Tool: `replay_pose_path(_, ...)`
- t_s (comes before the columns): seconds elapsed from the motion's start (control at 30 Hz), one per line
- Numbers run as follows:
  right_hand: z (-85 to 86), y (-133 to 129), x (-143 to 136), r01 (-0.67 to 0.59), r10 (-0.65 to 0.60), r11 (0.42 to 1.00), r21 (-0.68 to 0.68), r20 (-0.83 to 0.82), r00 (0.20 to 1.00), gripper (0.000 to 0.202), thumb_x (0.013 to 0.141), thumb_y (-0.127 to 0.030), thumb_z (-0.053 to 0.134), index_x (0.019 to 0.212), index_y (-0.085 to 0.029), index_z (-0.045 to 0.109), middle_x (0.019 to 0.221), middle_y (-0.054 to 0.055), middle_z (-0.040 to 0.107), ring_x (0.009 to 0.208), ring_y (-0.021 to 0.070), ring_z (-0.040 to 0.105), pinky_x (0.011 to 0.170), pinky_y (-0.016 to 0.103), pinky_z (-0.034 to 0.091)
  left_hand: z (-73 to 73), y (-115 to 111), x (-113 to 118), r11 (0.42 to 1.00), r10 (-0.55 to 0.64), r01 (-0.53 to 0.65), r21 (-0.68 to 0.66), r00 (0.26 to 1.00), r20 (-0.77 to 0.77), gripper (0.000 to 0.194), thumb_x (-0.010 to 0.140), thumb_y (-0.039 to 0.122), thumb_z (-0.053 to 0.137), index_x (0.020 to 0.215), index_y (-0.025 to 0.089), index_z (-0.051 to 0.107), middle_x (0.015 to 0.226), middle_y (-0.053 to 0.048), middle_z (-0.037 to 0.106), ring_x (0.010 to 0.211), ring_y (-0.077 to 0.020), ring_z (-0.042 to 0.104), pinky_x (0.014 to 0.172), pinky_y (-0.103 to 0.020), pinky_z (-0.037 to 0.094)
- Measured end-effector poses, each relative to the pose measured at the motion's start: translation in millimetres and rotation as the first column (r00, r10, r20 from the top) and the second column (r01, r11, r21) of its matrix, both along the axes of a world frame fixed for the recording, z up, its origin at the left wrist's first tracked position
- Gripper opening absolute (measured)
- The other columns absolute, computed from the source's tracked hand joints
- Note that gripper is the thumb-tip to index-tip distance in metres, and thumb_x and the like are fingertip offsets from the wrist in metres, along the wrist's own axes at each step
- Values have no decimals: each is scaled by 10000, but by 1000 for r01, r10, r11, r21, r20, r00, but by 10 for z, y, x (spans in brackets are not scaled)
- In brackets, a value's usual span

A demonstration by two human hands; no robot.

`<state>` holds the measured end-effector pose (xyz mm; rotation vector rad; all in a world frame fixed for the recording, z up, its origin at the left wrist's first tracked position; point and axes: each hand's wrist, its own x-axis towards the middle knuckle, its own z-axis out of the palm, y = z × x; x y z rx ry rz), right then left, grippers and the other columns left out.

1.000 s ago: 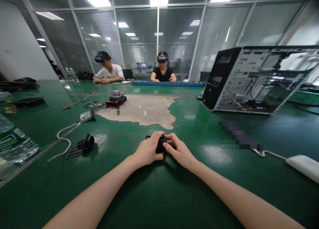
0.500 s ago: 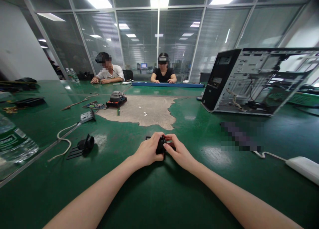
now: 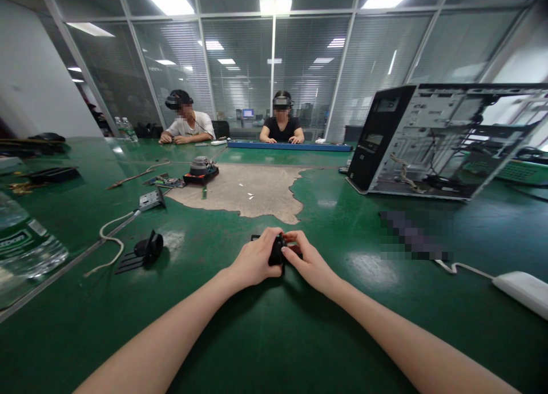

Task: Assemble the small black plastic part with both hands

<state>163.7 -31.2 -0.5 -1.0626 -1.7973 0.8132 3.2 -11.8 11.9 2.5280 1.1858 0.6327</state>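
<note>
Just in front of the bare tan patch, a small black part (image 3: 276, 252) is held between both hands over the green table (image 3: 274, 331). My left hand (image 3: 256, 258) wraps round its left side, with the thumb along the near edge. From the right, my right hand (image 3: 305, 259) pinches the part with thumb and fingers. Much of the part is hidden by the fingers, so its exact shape cannot be made out. To the left lies a black bracket with a round piece (image 3: 148, 251).
An open computer case (image 3: 385, 143) stands at the right, near a white power strip (image 3: 520, 291). At the left are a water bottle (image 3: 25, 240), a metal box (image 3: 150, 200) with a cable and a cooler (image 3: 202, 170). Two people sit across the table.
</note>
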Motion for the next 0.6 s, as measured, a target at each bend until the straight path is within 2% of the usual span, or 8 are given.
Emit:
replay_pose_path(0.1, 19, -24, -4, -13, 13, 1000, 2, 31, 999, 219, 807, -238, 447, 1024, -207, 435, 969, 40, 528, 822, 148, 553, 772, 332, 456, -5, 3, -1, 1000, -9, 9, 10, 1000, 0, 605, 623, 240, 574, 1151, 248, 277, 1114, -36, 456, 842, -213, 567, 692, -315, 452)
replay_pose_path(0.3, 22, -16, -1, 53, -59, 985, 161, 31, 998, 129, 784, -224, 479, 908, -204, 503, 905, 35, 534, 869, 166, 524, 817, 347, 428, 5, -5, 4, 1000, 6, -6, -5, 1000, -4, 593, 626, 235, 567, 1148, 255, 284, 1128, -37, 445, 838, -201, 568, 704, -314, 447)
replay_pose_path(0.37, 12, -1, 0, 53, -55, 990, 132, 13, 998, 120, 782, -229, 484, 899, -203, 495, 889, 29, 536, 863, 163, 532, 813, 344, 433, 5, -5, 5, 1000, 15, -15, -8, 1000, -13, 587, 632, 243, 565, 1148, 257, 285, 1126, -37, 448, 839, -204, 569, 700, -314, 446)
replay_pose_path(0.5, 6, -1, -5, 12, -12, 1000, -2, -1, 1000, 212, 794, -236, 466, 1004, -213, 445, 962, 36, 539, 819, 146, 559, 767, 329, 463, -7, 1, 3, 1000, 5, -5, 7, 1000, -16, 605, 624, 243, 571, 1151, 250, 274, 1120, -37, 456, 839, -214, 569, 680, -310, 450)
replay_pose_path(0.6, 16, -23, -5, 2, -2, 1000, 21, 30, 1000, 231, 784, -224, 477, 1014, -213, 453, 961, 36, 543, 814, 150, 558, 767, 331, 460, -16, 5, -2, 1000, -1, 2, 16, 1000, -14, 603, 619, 242, 571, 1146, 251, 276, 1129, -35, 449, 834, -211, 568, 677, -309, 452)
